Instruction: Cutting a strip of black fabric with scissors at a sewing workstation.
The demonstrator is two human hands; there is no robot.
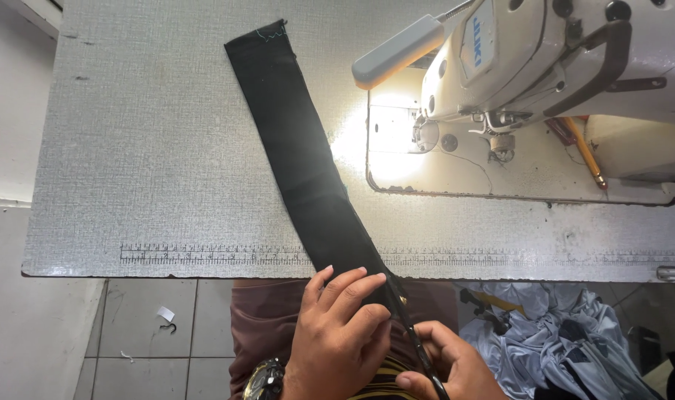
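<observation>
Table (167, 148): grey textured top, fills most of the view; a printed ruler (219, 255) runs along its near edge.
Machine (545, 67): white sewing machine at 2 o'clock, its lamp lighting the bed around the needle.
Strip (300, 155): long black fabric band, lying diagonally from 11 o'clock down to the table edge at 6 o'clock, its near end over the lap.
Cloth pile (552, 341): pale blue-grey fabric heaped at 4 o'clock, below table level.
Left hand (337, 333): laid flat on the strip's near end, fingers close together and pressing down; a watch (263, 381) on the wrist.
Right hand (449, 367): at 5 o'clock, thumb and fingers pinching a thin dark tool (419, 348) along the strip's right edge; likely scissors, hard to tell.
Doing it well: judged from this, keep the left palm firm so the strip stays taut, and keep the tool following the edge line.
Floor (145, 333): pale tiles at 7 o'clock, with small scraps.
</observation>
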